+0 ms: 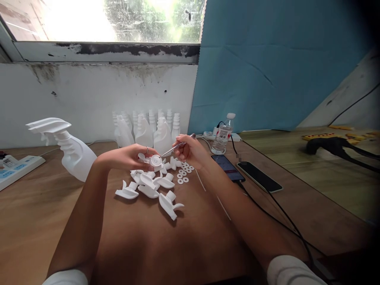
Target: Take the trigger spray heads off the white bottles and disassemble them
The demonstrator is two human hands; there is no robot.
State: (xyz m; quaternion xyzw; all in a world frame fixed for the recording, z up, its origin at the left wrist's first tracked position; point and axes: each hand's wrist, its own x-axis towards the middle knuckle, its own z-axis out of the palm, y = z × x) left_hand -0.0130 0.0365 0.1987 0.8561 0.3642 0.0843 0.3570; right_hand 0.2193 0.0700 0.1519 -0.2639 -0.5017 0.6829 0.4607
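My left hand (pixel 135 156) is closed on a white spray head (pixel 155 160), its round opening turned up toward me. In my right hand (pixel 190 150) is a thin metal tool (pixel 175 148), pinched like a pen, its tip at the edge of that opening. Several loose white spray heads (pixel 148 186) lie in a pile beneath my hands, and one (pixel 169 205) sits nearer to me. Right of the pile are several small white rings (pixel 183 173).
Several white bottles (pixel 162 134) stand by the wall. A spray bottle (pixel 76 156) leans at the left near a power strip (pixel 20 170). A water bottle (pixel 223 134), two phones (pixel 228 168) (pixel 259 176) and black cables (pixel 285 213) are at the right.
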